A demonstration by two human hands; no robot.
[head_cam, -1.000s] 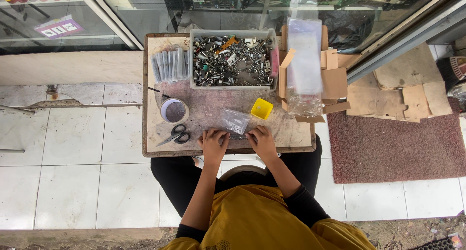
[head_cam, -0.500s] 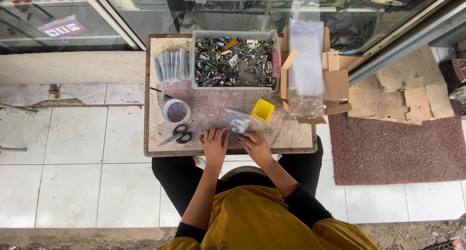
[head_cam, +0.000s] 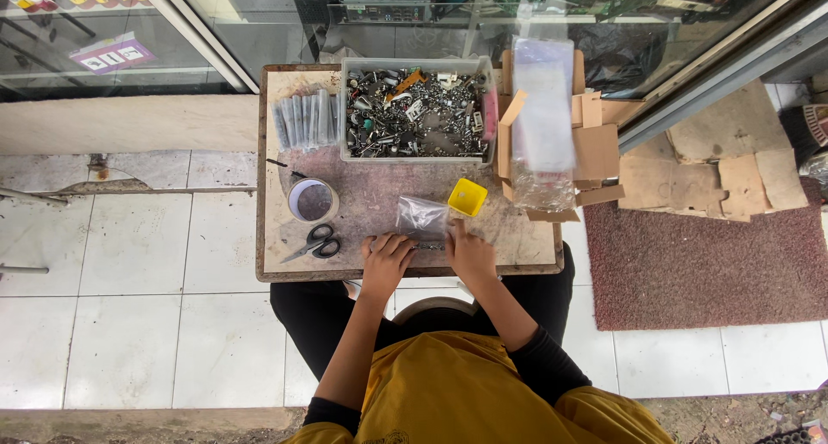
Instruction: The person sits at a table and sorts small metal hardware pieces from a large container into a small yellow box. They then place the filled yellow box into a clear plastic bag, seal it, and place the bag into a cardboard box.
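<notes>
Right hand [head_cam: 470,253] has shifted toward 12 o'clock; both it and left hand [head_cam: 385,256] pinch clear bag [head_cam: 423,215] on counter [head_cam: 362,194].

one scissors [head_cam: 314,241], one tape roll [head_cam: 312,199], one yellow cup [head_cam: 467,197], perhaps seven tubes [head_cam: 305,121]

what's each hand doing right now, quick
Left hand: fingers curled on the lower edge of the clear plastic bag, pressing it to the table.
Right hand: on the bag's right edge, one finger stretched toward the yellow cup; grip cannot be told.
</notes>
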